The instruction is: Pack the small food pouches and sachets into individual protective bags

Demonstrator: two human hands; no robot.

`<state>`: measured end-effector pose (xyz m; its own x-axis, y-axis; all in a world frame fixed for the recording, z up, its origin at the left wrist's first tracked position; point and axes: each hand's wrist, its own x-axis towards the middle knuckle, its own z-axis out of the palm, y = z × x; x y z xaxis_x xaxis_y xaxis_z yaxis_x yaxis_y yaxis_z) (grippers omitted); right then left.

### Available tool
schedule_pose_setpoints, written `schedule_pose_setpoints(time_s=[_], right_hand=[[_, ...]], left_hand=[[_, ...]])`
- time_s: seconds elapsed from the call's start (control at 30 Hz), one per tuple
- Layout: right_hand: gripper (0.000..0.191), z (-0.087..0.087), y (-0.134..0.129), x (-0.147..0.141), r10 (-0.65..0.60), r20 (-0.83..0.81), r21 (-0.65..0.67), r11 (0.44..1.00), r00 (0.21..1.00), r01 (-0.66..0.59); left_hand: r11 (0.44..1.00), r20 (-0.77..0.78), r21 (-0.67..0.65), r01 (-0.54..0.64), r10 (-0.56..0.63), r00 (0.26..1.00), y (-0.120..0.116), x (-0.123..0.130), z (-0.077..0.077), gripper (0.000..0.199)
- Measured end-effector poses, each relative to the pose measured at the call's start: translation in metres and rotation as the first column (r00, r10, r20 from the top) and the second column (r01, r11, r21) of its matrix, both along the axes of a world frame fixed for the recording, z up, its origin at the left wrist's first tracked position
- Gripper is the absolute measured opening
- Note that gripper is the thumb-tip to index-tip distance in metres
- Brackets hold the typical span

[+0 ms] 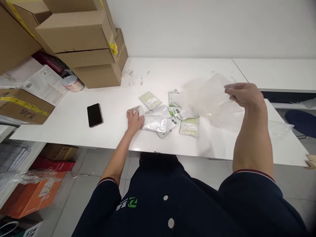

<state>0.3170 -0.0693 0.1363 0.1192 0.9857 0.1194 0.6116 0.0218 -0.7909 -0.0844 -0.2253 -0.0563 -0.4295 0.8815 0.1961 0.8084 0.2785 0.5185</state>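
My left hand [135,120] is closed over the left end of a shiny silver pouch [155,123] on the table; the thumb side is partly hidden. Around it lie a loose heap of sachets: a pale green packet [150,100] behind, another pale green packet [189,127] to the right, and white-and-green sachets [174,98] between them, some overlapping. Off to the right, my right hand [243,93] pinches the edge of a thin, see-through plastic bag [209,95], raised above the tabletop and blurred. The bag partly covers the sachets on the right of the heap.
A black phone [94,115] lies on the white table [113,131] at left. Stacked cardboard boxes [81,36] and a round tin [73,83] stand behind it. More clear plastic [278,128] lies at the right end, near a dark blue stool [301,121].
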Motion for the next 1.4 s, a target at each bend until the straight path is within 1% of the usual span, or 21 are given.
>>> schedule_pose_setpoints(time_s=[0.07, 0.17, 0.23, 0.3, 0.4, 0.5, 0.6, 0.67, 0.73, 0.77, 0.83, 0.9, 0.93, 0.97, 1.03, 1.1, 1.13, 1.2, 1.3, 1.37, 1.4], right_hand=[[0.024, 0.001, 0.004, 0.009, -0.054, -0.015, 0.020, 0.998, 0.998, 0.054], [0.023, 0.007, 0.005, 0.006, -0.074, -0.077, 0.209, 0.974, 0.994, 0.088], [0.023, 0.009, 0.004, -0.006, -0.033, -0.146, 0.298, 0.952, 0.989, 0.075], [0.026, 0.010, 0.001, -0.023, 0.034, -0.230, 0.314, 0.949, 0.973, 0.041], [0.019, 0.007, -0.005, -0.059, 0.128, -0.354, 0.233, 0.971, 0.927, -0.045], [0.016, -0.003, -0.012, -0.099, 0.209, -0.471, 0.123, 0.978, 0.857, -0.171], [0.010, -0.024, -0.016, -0.139, 0.230, -0.588, -0.006, 0.957, 0.775, -0.289], [0.008, -0.044, -0.020, -0.165, 0.206, -0.635, -0.117, 0.927, 0.745, -0.356], [0.008, -0.065, -0.029, -0.188, 0.189, -0.644, -0.230, 0.877, 0.742, -0.423], [0.008, -0.076, -0.035, -0.199, 0.193, -0.637, -0.279, 0.845, 0.746, -0.457], [0.009, -0.095, -0.050, -0.219, 0.240, -0.613, -0.353, 0.770, 0.753, -0.532], [0.008, -0.111, -0.067, -0.236, 0.316, -0.580, -0.399, 0.694, 0.751, -0.600], [0.007, -0.117, -0.076, -0.243, 0.349, -0.565, -0.414, 0.664, 0.748, -0.622], [0.006, -0.123, -0.083, -0.250, 0.372, -0.551, -0.428, 0.643, 0.747, -0.635], [0.010, -0.133, -0.097, -0.263, 0.387, -0.527, -0.444, 0.633, 0.756, -0.634], [0.022, -0.139, -0.108, -0.272, 0.393, -0.505, -0.449, 0.641, 0.768, -0.623], [0.030, -0.141, -0.113, -0.275, 0.403, -0.494, -0.446, 0.643, 0.770, -0.623], [0.043, -0.139, -0.122, -0.273, 0.445, -0.476, -0.427, 0.637, 0.759, -0.641], [0.059, -0.127, -0.132, -0.246, 0.545, -0.432, -0.350, 0.633, 0.718, -0.691], [0.065, -0.117, -0.136, -0.211, 0.658, -0.264, -0.253, 0.658, 0.705, -0.709], [0.065, -0.113, -0.136, -0.190, 0.725, -0.046, -0.187, 0.669, 0.687, -0.719]], left_hand=[[1.000, 0.040, 0.014, -0.002, 0.001, 0.999, 0.021, 0.025, -0.002, 0.047], [0.998, 0.055, 0.064, 0.009, -0.012, 0.998, 0.053, 0.064, -0.003, 0.044], [0.995, 0.065, 0.099, 0.017, -0.023, 0.998, 0.072, 0.086, -0.003, 0.044], [0.992, 0.110, 0.126, 0.027, -0.041, 0.993, 0.088, 0.103, -0.002, 0.042], [0.983, 0.234, 0.166, 0.073, -0.111, 0.966, 0.099, 0.114, 0.006, 0.040], [0.952, 0.368, 0.243, 0.184, -0.266, 0.891, 0.082, 0.102, 0.019, 0.055], [0.897, 0.585, 0.342, 0.281, -0.437, 0.683, 0.037, 0.071, 0.032, 0.090], [0.907, 0.751, 0.368, 0.207, -0.421, 0.508, 0.001, 0.046, 0.038, 0.095], [0.936, 0.834, 0.349, 0.036, -0.328, 0.443, -0.029, 0.021, 0.042, 0.098], [0.944, 0.845, 0.325, -0.056, -0.264, 0.466, -0.039, 0.009, 0.044, 0.099], [0.936, 0.796, 0.280, -0.214, -0.101, 0.597, -0.050, -0.014, 0.047, 0.086], [0.918, 0.687, 0.237, -0.318, 0.073, 0.723, -0.049, -0.038, 0.052, 0.053], [0.911, 0.651, 0.213, -0.353, 0.137, 0.747, -0.045, -0.051, 0.055, 0.036], [0.906, 0.654, 0.187, -0.380, 0.174, 0.736, -0.039, -0.063, 0.059, 0.027], [0.889, 0.750, 0.160, -0.428, 0.172, 0.638, -0.027, -0.083, 0.067, 0.025], [0.861, 0.822, 0.183, -0.475, 0.131, 0.555, -0.017, -0.093, 0.074, 0.037], [0.851, 0.825, 0.207, -0.483, 0.114, 0.554, -0.015, -0.094, 0.076, 0.046], [0.869, 0.770, 0.253, -0.424, 0.084, 0.632, -0.019, -0.085, 0.076, 0.055], [0.953, 0.595, 0.257, -0.158, -0.028, 0.803, -0.049, -0.058, 0.068, 0.041], [0.979, 0.456, 0.201, -0.016, -0.079, 0.887, -0.084, -0.041, 0.063, 0.035], [0.983, 0.394, 0.181, 0.011, -0.083, 0.915, -0.104, -0.034, 0.060, 0.036]])
